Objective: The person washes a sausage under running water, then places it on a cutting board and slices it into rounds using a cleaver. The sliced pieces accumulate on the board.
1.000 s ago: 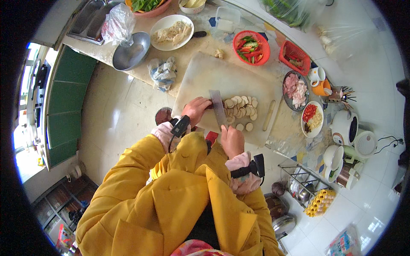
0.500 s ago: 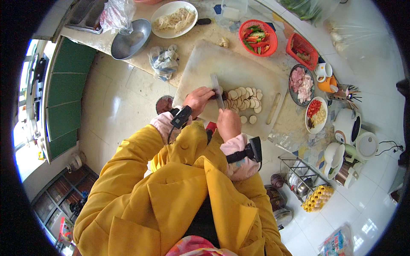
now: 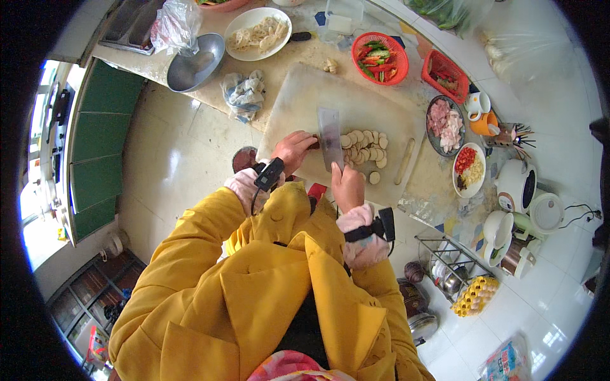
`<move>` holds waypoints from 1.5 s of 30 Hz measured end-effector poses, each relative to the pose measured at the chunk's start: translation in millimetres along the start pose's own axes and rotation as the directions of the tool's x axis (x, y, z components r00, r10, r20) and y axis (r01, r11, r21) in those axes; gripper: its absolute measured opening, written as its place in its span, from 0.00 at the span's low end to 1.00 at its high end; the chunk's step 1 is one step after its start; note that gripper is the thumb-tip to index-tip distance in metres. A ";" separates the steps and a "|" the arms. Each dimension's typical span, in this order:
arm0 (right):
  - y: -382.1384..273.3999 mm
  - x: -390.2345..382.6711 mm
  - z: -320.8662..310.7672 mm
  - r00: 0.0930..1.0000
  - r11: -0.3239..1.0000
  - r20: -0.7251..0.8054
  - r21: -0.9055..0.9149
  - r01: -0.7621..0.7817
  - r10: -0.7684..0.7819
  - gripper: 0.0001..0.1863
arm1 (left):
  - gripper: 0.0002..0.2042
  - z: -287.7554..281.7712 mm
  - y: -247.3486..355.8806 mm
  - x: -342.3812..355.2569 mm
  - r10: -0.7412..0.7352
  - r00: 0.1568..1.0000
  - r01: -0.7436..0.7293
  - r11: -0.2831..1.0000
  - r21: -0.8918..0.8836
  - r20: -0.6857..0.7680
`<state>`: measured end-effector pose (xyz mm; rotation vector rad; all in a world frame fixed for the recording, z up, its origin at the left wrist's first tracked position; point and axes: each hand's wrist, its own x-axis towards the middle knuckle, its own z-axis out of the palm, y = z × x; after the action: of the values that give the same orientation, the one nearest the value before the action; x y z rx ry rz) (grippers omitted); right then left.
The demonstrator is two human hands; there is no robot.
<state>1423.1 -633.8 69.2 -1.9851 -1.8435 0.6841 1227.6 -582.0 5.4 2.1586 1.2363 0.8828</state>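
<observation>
On the large pale cutting board, my right hand is closed round the handle of a cleaver. The blade's broad face shows, tilted over the board. Just left of the blade, the fingers of my left hand press on a dark-skinned piece of food, mostly hidden by the fingers; its kind does not show. Thin round pale slices with dark rims lie heaped right of the blade. A single loose slice sits nearer me.
Beyond the board are a plate of pale strips, a metal bowl, a crumpled cloth and a red basket of cut peppers. A plate of sliced meat and a bowl of chopped seasonings stand right of the board.
The cleaver has turned from edge-on to showing its broad face. My right hand has shifted slightly right and nearer me. My left hand stays on the dark piece.
</observation>
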 end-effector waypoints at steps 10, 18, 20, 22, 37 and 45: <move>-16.1 -16.1 -25.3 0.997 0.999 0.069 -0.034 0.029 -0.027 0.22 | 0.18 -1.8 1.3 3.7 0.034 0.999 -0.034 0.999 0.002 -0.022; -26.6 -2.2 -15.3 0.991 0.994 0.135 -0.109 0.003 0.012 0.19 | 0.20 -5.6 -0.9 7.7 0.028 1.000 -0.028 0.999 -0.028 0.008; -31.6 4.5 -8.2 0.988 0.995 0.147 -0.102 -0.022 0.037 0.19 | 0.20 -4.6 -0.3 6.4 0.025 1.000 -0.025 1.000 -0.019 0.013; -36.8 12.8 3.1 0.983 0.989 0.157 -0.134 -0.071 0.092 0.19 | 0.21 -2.9 -0.9 5.4 0.010 1.000 -0.010 1.000 -0.025 0.013; -6.6 4.4 -5.7 1.000 1.000 -0.005 -0.022 -0.001 0.001 0.22 | 0.17 4.3 -6.6 0.7 0.055 0.995 -0.056 0.998 -0.003 -0.078; -19.9 -10.2 -26.4 0.997 0.999 0.078 -0.044 0.007 -0.004 0.21 | 0.15 2.3 -3.7 2.3 0.047 0.995 -0.050 0.998 -0.035 -0.084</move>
<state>1421.1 -640.1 103.2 -2.0069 -1.9238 0.7347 1228.1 -578.4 2.0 2.1503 1.2019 1.0179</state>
